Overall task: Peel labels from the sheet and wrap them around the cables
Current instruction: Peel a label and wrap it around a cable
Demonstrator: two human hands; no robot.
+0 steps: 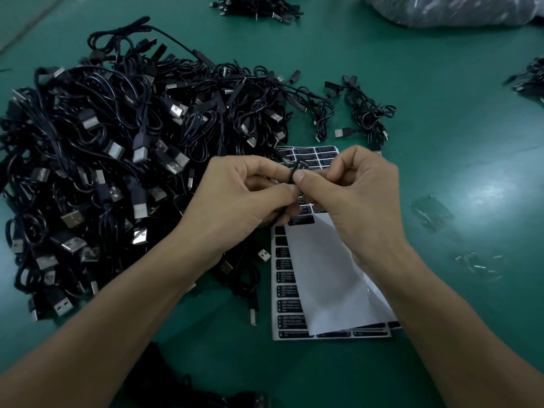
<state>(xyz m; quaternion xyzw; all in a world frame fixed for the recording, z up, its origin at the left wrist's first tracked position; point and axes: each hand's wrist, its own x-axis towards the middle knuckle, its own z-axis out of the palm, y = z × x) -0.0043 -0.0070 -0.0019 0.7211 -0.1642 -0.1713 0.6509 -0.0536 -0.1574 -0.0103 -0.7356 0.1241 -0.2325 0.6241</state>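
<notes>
My left hand point(241, 195) and my right hand point(356, 189) meet above the label sheet point(287, 295), fingertips together. Between them they pinch a thin black cable with a small black label point(295, 172) on it; the cable's lower run slips out under my left palm. The sheet is white with rows of black labels, and a bare white backing sheet point(329, 278) lies across its middle. To the left sprawls a large heap of black USB cables point(117, 160).
The green table point(441, 128) carries two loose cables point(362, 113) behind the sheet, another cable bunch point(256, 7) at the far edge, a plastic bag point(456, 10) at top right, more cables point(530, 81) at the right edge, and clear plastic scraps point(431, 212).
</notes>
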